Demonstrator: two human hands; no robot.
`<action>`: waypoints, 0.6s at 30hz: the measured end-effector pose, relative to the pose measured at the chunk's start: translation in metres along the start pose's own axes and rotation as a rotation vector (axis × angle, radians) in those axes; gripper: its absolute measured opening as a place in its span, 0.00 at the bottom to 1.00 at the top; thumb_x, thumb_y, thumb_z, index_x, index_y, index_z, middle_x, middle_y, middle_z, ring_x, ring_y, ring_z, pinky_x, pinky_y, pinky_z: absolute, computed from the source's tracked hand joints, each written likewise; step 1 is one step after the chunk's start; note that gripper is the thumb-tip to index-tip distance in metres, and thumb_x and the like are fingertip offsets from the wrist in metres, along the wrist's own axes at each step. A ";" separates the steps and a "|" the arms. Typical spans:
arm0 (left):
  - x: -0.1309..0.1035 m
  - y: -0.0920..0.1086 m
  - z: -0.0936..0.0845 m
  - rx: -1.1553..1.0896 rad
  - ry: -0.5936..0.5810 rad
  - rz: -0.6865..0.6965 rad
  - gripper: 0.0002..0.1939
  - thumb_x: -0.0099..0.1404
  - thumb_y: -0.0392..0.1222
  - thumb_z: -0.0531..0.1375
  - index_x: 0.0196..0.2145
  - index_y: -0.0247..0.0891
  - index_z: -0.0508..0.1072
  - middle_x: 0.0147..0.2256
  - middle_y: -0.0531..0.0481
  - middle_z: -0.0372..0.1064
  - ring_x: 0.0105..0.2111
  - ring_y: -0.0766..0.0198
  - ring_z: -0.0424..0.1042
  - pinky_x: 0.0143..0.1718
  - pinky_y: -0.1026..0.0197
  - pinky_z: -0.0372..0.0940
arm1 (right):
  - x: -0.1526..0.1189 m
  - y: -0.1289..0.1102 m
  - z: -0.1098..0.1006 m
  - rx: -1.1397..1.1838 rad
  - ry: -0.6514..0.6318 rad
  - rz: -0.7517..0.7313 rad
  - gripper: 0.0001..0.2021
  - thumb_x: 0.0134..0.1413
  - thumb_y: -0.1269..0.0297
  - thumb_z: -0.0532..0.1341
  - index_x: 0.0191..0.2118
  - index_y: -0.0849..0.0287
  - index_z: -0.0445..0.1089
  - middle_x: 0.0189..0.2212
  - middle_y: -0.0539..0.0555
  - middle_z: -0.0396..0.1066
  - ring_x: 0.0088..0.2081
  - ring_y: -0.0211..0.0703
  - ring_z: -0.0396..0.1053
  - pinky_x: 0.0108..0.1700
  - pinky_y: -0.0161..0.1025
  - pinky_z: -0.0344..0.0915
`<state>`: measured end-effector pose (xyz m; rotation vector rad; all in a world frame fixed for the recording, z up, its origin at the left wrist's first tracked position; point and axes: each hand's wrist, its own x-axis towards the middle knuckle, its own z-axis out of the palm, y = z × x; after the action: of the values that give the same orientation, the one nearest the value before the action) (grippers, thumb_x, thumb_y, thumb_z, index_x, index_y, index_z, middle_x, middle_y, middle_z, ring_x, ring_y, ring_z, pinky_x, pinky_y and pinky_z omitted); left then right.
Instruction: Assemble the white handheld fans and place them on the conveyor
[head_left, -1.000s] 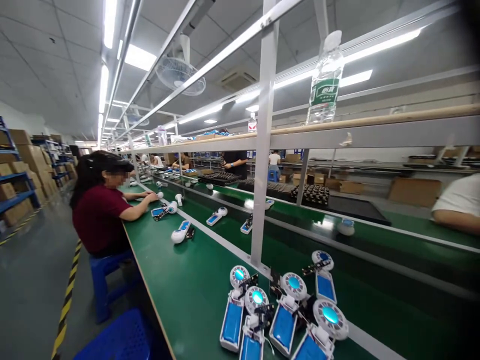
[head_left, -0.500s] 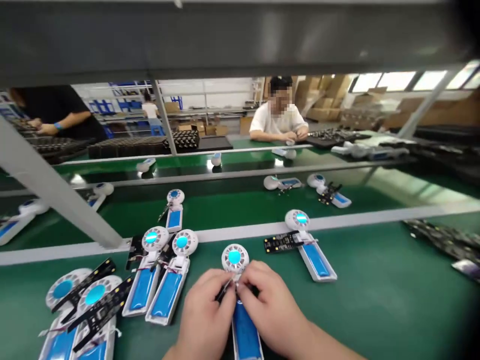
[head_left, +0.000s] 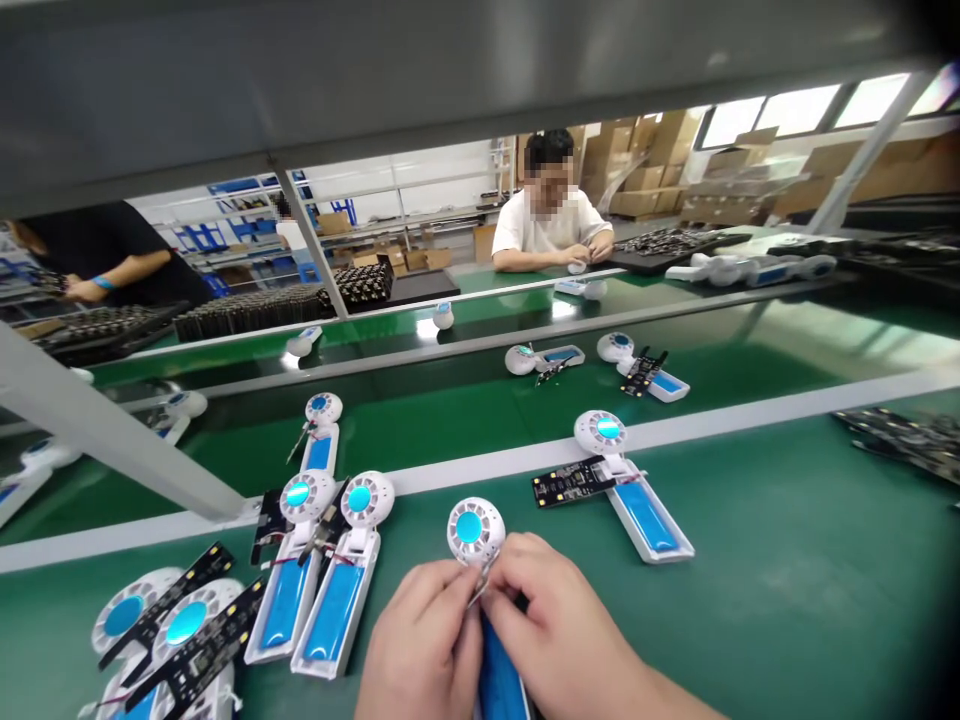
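Note:
A white fan unit [head_left: 475, 528] with a round vented head and a shiny blue disc lies in front of me. Its blue-filled handle [head_left: 501, 668] extends toward me between my wrists. My left hand [head_left: 424, 640] is closed at the fan's neck, thumb and forefinger pressed together. From the other side my right hand [head_left: 559, 625] pinches at the same spot. A thin pale sliver [head_left: 480, 583] shows between the fingertips, too small to name. My fingers hide the neck, and something dark sits under my right fingers.
Several similar fan units [head_left: 334, 610] lie to the left, some with black circuit boards [head_left: 206, 640] across them. Another fan [head_left: 649, 515] with a board lies right. Beyond a white rail [head_left: 480, 460], more fans lie on a green belt [head_left: 442, 410]. A metal post [head_left: 127, 430] slants at left; a co-worker [head_left: 551, 215] sits opposite.
My fingertips have drawn closer together at the neck, and the dark piece beside my left fingers is hidden now. Fans beyond the rail have shifted left. My view has tilted slightly.

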<state>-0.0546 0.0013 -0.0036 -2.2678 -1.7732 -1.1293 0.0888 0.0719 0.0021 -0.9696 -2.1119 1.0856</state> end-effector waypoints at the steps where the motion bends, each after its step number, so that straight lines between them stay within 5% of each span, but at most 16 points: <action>1: -0.001 0.000 -0.001 0.012 -0.015 -0.004 0.16 0.66 0.29 0.54 0.48 0.36 0.75 0.40 0.42 0.75 0.37 0.59 0.76 0.38 0.60 0.75 | -0.001 0.000 0.000 -0.012 0.004 0.001 0.12 0.53 0.77 0.56 0.23 0.56 0.62 0.26 0.47 0.67 0.32 0.39 0.63 0.35 0.36 0.57; 10: -0.006 -0.004 0.003 -0.027 -0.036 -0.073 0.15 0.67 0.31 0.53 0.47 0.36 0.74 0.34 0.43 0.74 0.32 0.59 0.75 0.32 0.60 0.74 | -0.007 0.001 0.000 -0.228 0.055 0.006 0.12 0.55 0.72 0.57 0.22 0.56 0.66 0.24 0.48 0.68 0.30 0.40 0.64 0.35 0.38 0.57; 18: 0.002 0.000 -0.007 -0.005 -0.111 -0.020 0.16 0.65 0.30 0.55 0.47 0.38 0.76 0.32 0.43 0.75 0.29 0.58 0.75 0.31 0.60 0.74 | -0.005 0.005 -0.002 -0.190 0.016 -0.042 0.11 0.57 0.70 0.57 0.25 0.55 0.68 0.26 0.49 0.71 0.31 0.41 0.67 0.36 0.38 0.59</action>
<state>-0.0575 0.0001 0.0028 -2.3643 -1.8374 -1.0311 0.0946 0.0705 -0.0016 -1.0126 -2.2431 0.8653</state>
